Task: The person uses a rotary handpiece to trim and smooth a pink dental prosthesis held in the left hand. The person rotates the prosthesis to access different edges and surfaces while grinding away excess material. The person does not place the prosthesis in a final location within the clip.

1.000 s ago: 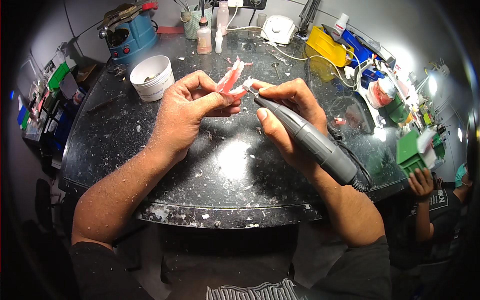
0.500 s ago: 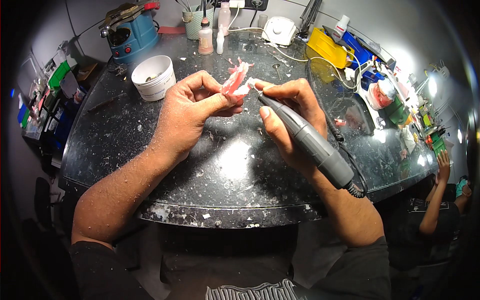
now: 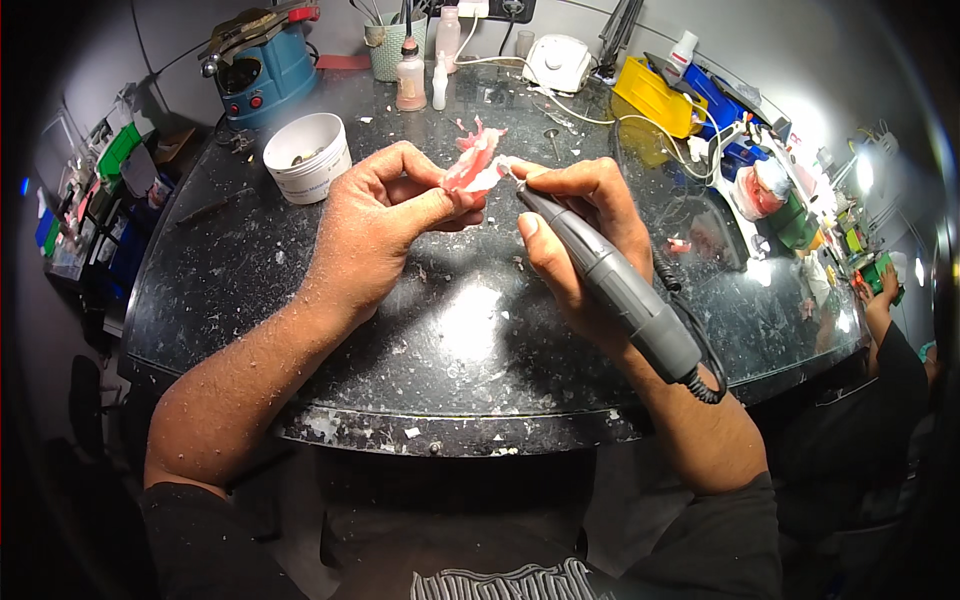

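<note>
Between the thumb and fingers of my left hand is a pink acrylic denture piece with ragged upper edges and a pale lower rim. My right hand grips a dark grey rotary handpiece like a pen, thumb along its side. The tool's tip is at the right edge of the pink piece; glare and dust hide whether they touch. A coiled black cord trails from the back end of the handpiece. Pale shavings speckle my left hand and forearm.
A white tub stands left of my hands, and a blue machine behind it. Small bottles line the back. Yellow bin, cables and clutter fill the right. Debris dots the black worktop. A co-worker's arm shows far right.
The rear of the handpiece has dipped slightly lower and to the left. The pink piece has tilted a little. At the far right the co-worker's hand has come down onto a green thing.
</note>
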`<action>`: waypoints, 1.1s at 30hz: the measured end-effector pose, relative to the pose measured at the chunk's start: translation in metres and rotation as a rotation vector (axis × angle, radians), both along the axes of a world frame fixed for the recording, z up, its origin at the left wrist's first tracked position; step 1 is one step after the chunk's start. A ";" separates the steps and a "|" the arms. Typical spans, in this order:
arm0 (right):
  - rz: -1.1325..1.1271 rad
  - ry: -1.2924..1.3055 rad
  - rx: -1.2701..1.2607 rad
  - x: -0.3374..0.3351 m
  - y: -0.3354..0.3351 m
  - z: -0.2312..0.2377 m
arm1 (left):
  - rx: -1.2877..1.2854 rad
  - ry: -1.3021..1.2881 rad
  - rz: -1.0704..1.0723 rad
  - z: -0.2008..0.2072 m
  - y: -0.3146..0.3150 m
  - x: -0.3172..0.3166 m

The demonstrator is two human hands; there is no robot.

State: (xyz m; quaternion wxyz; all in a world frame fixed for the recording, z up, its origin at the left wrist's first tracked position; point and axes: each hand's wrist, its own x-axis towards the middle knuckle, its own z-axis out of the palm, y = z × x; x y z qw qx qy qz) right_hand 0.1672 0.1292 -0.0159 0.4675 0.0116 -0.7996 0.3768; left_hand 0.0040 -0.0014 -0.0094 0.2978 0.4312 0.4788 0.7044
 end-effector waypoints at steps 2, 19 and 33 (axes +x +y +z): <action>-0.025 0.008 0.047 0.000 0.003 -0.002 | -0.025 0.007 0.002 -0.001 0.001 0.001; -0.038 -0.043 0.313 0.000 0.005 0.003 | -0.020 0.019 0.002 0.000 0.001 0.001; -0.042 -0.014 0.150 0.000 0.006 0.000 | -0.017 -0.003 -0.015 0.000 0.001 0.002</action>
